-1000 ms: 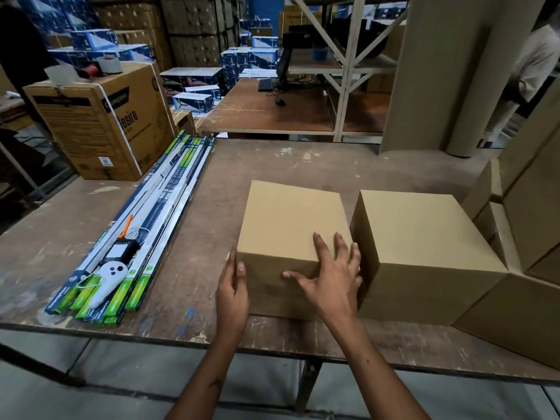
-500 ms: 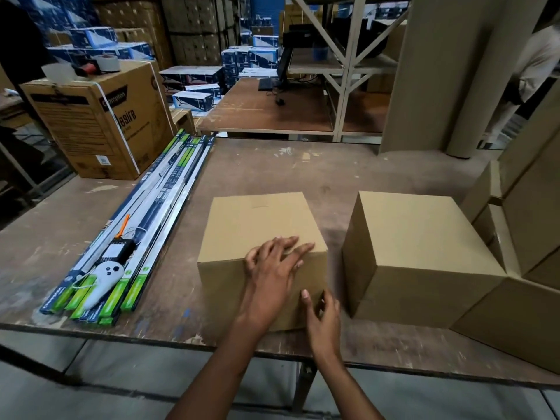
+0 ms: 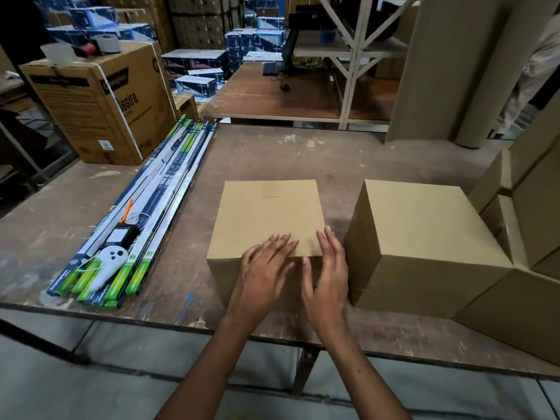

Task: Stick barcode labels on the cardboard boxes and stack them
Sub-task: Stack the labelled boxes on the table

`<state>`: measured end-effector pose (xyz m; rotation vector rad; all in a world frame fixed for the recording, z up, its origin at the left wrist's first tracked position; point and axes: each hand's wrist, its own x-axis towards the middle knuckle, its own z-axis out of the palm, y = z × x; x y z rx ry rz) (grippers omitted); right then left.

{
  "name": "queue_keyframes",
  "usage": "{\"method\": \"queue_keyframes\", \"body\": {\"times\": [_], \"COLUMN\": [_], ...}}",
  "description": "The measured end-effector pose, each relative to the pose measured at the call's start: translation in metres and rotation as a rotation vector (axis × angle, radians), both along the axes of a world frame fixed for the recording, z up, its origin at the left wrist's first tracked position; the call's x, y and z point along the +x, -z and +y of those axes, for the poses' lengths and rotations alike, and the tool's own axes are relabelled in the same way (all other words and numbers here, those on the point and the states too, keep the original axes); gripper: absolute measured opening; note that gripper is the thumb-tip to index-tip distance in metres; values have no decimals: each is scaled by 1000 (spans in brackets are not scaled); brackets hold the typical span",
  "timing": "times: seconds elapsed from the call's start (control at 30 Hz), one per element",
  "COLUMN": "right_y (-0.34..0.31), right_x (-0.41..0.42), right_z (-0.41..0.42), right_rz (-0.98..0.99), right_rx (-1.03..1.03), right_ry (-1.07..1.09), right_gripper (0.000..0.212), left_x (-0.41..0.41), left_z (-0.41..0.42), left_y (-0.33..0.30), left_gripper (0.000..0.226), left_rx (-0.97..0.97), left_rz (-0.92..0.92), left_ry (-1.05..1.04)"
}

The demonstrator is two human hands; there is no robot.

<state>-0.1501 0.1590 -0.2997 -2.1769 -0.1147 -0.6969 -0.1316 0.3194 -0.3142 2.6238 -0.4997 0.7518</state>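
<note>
Head view looked down on a worn wooden desk point(image 3: 272, 153) with two plain cardboard boxes near its front edge. Left hand point(image 3: 263, 274) lay over the near top edge of the nearer box point(image 3: 269, 213), fingers straight and flat on the cardboard, grasping nothing. Right hand point(image 3: 328, 277) sat just beside it at the box's near right corner, fingers extended along the top and side, also released. No barcode label could be made out under either hand or on the top face; only a faint strip of tape showed near the far edge. Second box point(image 3: 424, 234) stood just to the right, apart from the first by a narrow gap, with more stacked cartons point(image 3: 533, 213) against the desk's right edge. A bundle of long tube-light packs point(image 3: 157, 189) lay along the left side, a white handheld device point(image 3: 107, 265) resting on its near end, and a large printed carton point(image 3: 100, 104) stood at the far left corner. Judgement: the step looked like squaring or steadying the box for labelling, or smoothing a face. To do it well, keep palms flat, hold the box square to the front edge, and press any label from its centre outward so no bubbles or lifted corners remain before stacking.
</note>
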Motion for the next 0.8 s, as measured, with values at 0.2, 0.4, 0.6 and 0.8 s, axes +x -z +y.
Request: {"method": "queue_keyframes", "body": {"times": [0.2, 0.4, 0.6, 0.8], "right_y": [-4, 8, 5, 8], "right_x": [11, 14, 17, 19], "right_z": [11, 15, 12, 2], "right_rz": [92, 48, 51, 117], "right_rx": [-493, -679, -742, -473], "right_ry": [-75, -31, 7, 43], "right_gripper": [56, 60, 61, 58], "left_x": [-12, -11, -7, 2], "left_z": [45, 67, 62, 45], "left_y": [-14, -2, 4, -11], "left_gripper": [54, 64, 64, 52], "left_rx": [54, -156, -175, -220], "left_rz": [37, 193, 143, -34], "left_ry": [-244, -204, -197, -138]}}
